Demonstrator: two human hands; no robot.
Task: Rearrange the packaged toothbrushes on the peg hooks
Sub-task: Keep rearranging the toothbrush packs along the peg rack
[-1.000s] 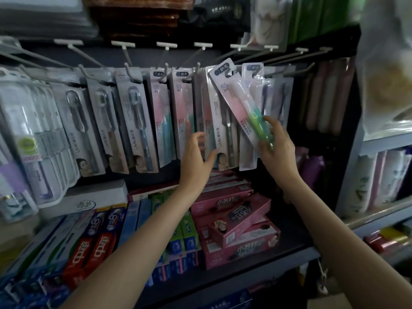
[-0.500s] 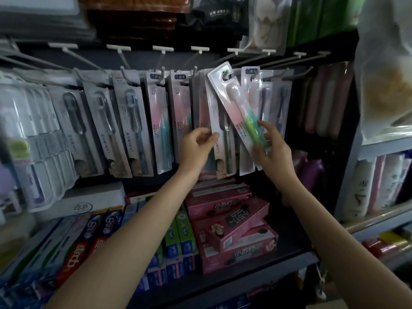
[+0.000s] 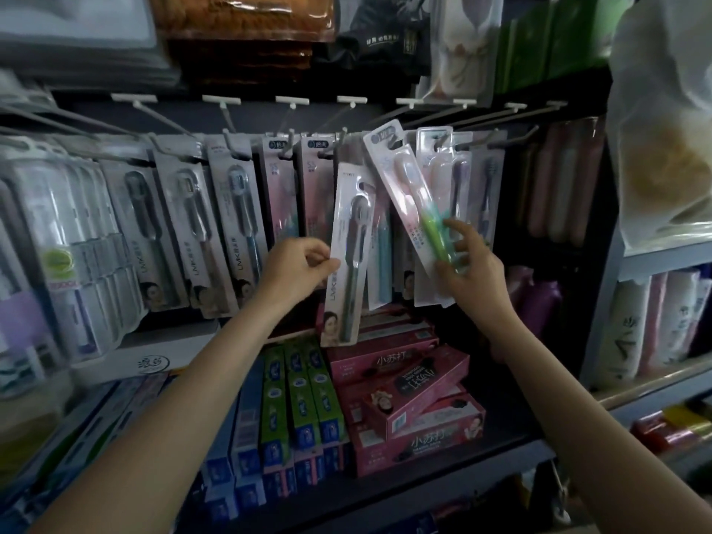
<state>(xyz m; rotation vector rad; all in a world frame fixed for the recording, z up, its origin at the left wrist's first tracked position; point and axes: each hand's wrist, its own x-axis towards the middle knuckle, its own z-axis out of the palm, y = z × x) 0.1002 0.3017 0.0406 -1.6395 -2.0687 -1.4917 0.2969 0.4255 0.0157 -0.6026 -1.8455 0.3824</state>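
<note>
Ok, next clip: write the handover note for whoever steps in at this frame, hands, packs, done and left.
Left hand pinches the edge of a grey LMK toothbrush pack; the pack looks clear of its hook.
Right hand holds the pink-and-green toothbrush pack, tilted, top up by the peg hooks; hooked or not, I cannot tell.
Done: both packs in hand.
Left: hang each on its proper hook. Other packs hang along the row.
</note>
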